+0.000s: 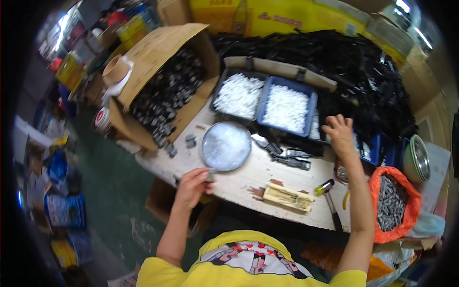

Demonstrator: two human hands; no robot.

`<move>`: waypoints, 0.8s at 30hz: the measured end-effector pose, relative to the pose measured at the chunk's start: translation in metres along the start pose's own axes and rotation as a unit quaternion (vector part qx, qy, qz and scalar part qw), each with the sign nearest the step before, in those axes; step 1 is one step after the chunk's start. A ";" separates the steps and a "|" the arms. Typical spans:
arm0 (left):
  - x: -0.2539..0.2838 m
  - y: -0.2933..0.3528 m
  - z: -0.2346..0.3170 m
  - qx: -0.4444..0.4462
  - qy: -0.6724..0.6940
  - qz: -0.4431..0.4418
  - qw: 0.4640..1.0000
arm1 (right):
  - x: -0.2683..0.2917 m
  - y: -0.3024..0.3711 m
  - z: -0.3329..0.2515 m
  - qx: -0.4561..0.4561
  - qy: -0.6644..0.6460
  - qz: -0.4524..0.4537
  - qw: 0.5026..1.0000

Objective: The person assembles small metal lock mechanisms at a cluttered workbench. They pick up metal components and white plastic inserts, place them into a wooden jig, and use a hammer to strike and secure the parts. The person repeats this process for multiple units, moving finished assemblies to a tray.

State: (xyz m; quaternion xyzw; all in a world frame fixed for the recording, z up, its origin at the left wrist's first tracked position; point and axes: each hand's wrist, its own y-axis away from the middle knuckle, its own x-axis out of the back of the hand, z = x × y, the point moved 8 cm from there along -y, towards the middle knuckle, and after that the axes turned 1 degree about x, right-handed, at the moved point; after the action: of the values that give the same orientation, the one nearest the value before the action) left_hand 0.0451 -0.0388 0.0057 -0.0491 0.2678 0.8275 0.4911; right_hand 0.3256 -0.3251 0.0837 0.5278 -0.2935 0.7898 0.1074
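Observation:
My left hand [192,185] rests at the near edge of a worn wooden table [248,177], fingers curled around a small part just below a round metal lid [225,146]. My right hand [340,135] reaches out over the table's right side, fingers spread, above a pile of black plastic parts [363,71] and next to two blue trays of small white pieces [265,98]. A few black parts [289,157] lie between the hands. What the left hand grips is too small to name.
An open cardboard box [162,81] of dark parts stands at the left. An orange bag [393,203] of grey metal pieces sits at the right beside metal bowls [420,158]. A wooden block [288,196] and a screwdriver [330,198] lie near the front edge.

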 end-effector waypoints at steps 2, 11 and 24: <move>-0.029 0.002 -0.022 0.089 0.095 -0.084 0.988 | 0.006 0.002 -0.001 0.033 0.015 0.020 0.999; -0.084 0.005 -0.048 0.140 0.134 -0.188 0.963 | 0.095 0.015 -0.058 0.019 -0.037 0.056 0.998; -0.103 0.000 -0.044 0.016 -0.064 -0.170 0.983 | 0.045 0.099 -0.201 -0.040 -0.198 -0.057 0.978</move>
State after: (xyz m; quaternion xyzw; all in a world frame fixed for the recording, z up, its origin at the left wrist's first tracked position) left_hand 0.0902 -0.1411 0.0033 -0.0331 0.2374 0.7287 0.6415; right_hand 0.1046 -0.2949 0.0353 0.6849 -0.3095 0.6498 0.1134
